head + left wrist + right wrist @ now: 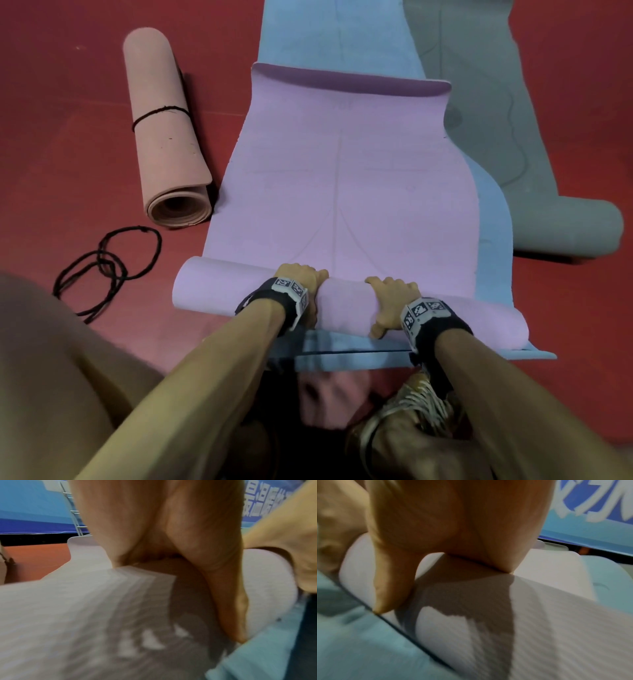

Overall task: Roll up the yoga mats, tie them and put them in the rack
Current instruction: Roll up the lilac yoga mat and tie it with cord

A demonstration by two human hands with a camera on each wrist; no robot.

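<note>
Fingers (308,270) of the left hand (301,284) curl over the roll of the lilac mat (346,192), thumb behind; the right hand (392,305) grips likewise. The mat lies half-rolled on a blue mat (493,219) on the red floor (61,144). To the left lie a tied pink mat (164,137) and loose black cord (109,267).

Head view: looks steeply down from above the lilac mat (342,192), facing along its unrolled length.
Left wrist view: sits tight against the lilac mat's roll, facing across it past the left hand (154,527).
Right wrist view: equally close, on the roll's other side.
Shared: all three show the roll.
</note>
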